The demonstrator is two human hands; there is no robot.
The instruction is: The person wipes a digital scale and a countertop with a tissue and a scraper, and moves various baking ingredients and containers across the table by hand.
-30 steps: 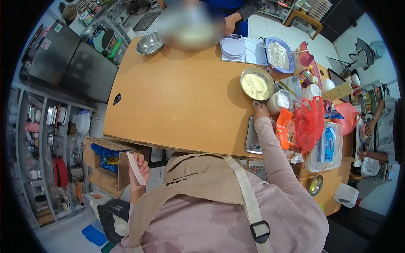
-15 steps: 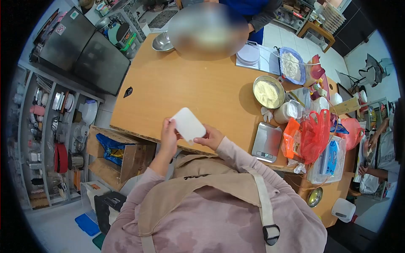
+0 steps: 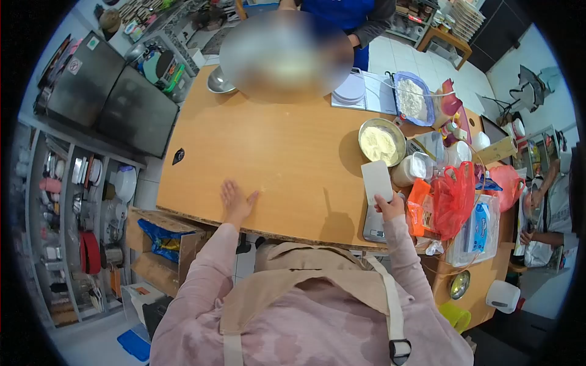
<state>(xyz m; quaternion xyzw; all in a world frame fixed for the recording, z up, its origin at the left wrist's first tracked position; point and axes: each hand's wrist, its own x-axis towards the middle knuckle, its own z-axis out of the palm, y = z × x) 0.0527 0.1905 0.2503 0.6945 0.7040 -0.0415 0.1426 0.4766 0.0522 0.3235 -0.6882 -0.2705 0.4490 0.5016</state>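
My right hand [image 3: 389, 206] grips a flat white plastic dough scraper [image 3: 376, 178] by its lower end, held above the silver kitchen scale [image 3: 373, 227], which it partly hides. Just beyond the scraper's upper end sits a metal bowl of pale yellow powder [image 3: 379, 144]. My left hand [image 3: 237, 201] is open with fingers spread, palm down at the near edge of the wooden table [image 3: 274, 152]. Nothing is in that hand.
Crowding the table's right side are white tubs [image 3: 412, 169], a red plastic bag [image 3: 455, 198] and a blue tray of flour [image 3: 412, 99]. A metal bowl [image 3: 220, 80] stands far left. A person in blue [image 3: 342, 13] works opposite, behind a blurred patch; another person's arms show at right.
My hands have parted. The right one has carried the scraper rightward to over the scale, and the left has let go of it and spread out at the table's near edge.
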